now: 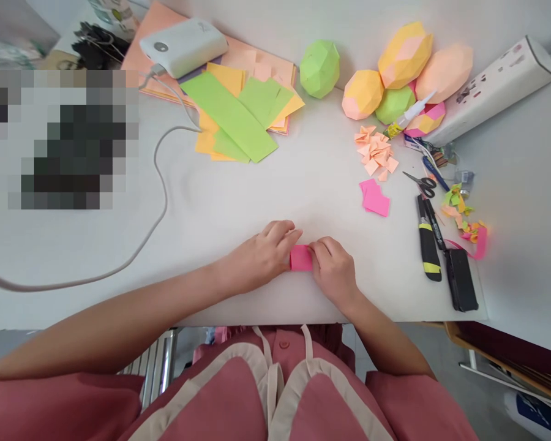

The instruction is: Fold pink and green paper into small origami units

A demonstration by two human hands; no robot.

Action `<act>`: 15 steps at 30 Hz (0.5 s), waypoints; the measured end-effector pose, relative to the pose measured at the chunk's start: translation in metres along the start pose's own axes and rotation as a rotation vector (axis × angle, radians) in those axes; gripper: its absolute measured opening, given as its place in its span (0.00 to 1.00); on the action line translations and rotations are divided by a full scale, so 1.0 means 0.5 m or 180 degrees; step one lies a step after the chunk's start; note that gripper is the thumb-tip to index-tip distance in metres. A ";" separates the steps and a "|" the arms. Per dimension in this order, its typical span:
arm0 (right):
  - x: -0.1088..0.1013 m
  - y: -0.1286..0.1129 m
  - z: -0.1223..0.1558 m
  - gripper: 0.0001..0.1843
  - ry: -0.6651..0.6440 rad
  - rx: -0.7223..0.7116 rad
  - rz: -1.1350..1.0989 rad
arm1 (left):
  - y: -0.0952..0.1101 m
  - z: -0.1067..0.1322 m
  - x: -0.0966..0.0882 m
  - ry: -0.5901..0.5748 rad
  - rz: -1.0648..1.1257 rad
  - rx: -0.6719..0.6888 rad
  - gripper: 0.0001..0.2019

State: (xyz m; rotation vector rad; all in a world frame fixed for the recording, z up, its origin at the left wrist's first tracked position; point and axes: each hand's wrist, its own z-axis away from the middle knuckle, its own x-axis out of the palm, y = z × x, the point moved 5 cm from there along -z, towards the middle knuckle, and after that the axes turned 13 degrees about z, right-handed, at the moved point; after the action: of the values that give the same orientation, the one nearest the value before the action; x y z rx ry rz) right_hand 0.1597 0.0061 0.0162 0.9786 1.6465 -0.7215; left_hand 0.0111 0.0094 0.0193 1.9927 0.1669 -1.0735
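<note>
A small bright pink piece of paper (300, 258) lies on the white table near its front edge, between my hands. My right hand (334, 267) pinches its right edge, thumb and index finger together. At the left edge of the paper, my left hand (269, 254) rests with its fingers bent and apart; the thumb side is close against the paper, and its contact is partly hidden. Farther right lie several more pink paper pieces (375, 198), overlapping one another. Behind those is a loose pile of small folded peach paper pieces (375, 152).
Green strips (234, 116) and orange sheets lie at the back beside a white power bank (183, 47), whose cable (166, 196) curves leftward. Faceted paper balls (320, 68), a glue bottle (406, 116) and a long white box (496, 89) line the back. Scissors (425, 184) and a cutter (427, 242) lie right.
</note>
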 end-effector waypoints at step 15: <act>-0.005 0.007 -0.014 0.09 -0.0276 -0.0050 -0.0406 | 0.120 0.044 0.057 -0.0306 -0.1201 0.0506 0.14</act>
State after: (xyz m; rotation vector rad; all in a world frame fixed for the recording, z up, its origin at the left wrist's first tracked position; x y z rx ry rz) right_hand 0.1597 0.0133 0.0206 0.8253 1.6469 -0.8239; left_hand 0.0435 -0.0519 0.0290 2.0952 0.4312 -1.4573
